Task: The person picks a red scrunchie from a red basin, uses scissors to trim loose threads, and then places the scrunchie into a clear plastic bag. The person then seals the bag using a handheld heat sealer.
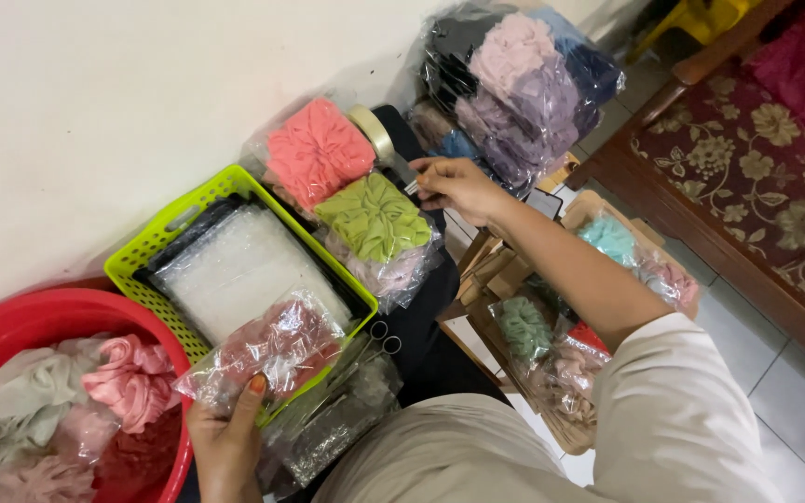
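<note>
Pink scrunchie packet [267, 349]: clear plastic bag with pink fabric inside, lying across the front corner of the lime green basket [156, 237], pinched at its lower edge by your left hand.
Left hand [225, 438]: comes up from the bottom edge, palm away from you, thumb on top of the packet and fingers curled beneath it, grasping it.
Right hand [458, 186]: your arm stretches forward and across, wrist bent, fingertips pinched on a small pale item I cannot make out; well apart from the packet.
Near the right hand: a roll of tape [372, 130] just beside it, a green scrunchie pack [375, 219] and a coral scrunchie pack [319, 149] to its left.
Basket contents: a stack of clear plastic bags [239, 265] behind the packet.
Beside the left hand: scissors [365, 349] on more clear bags, right of the packet.
Far left: red basin [39, 317] holding loose grey and pink scrunchies.
Far side: large bag of mixed scrunchies [514, 79] against the wall; cardboard boxes [598, 210] with more packs under your right arm.
</note>
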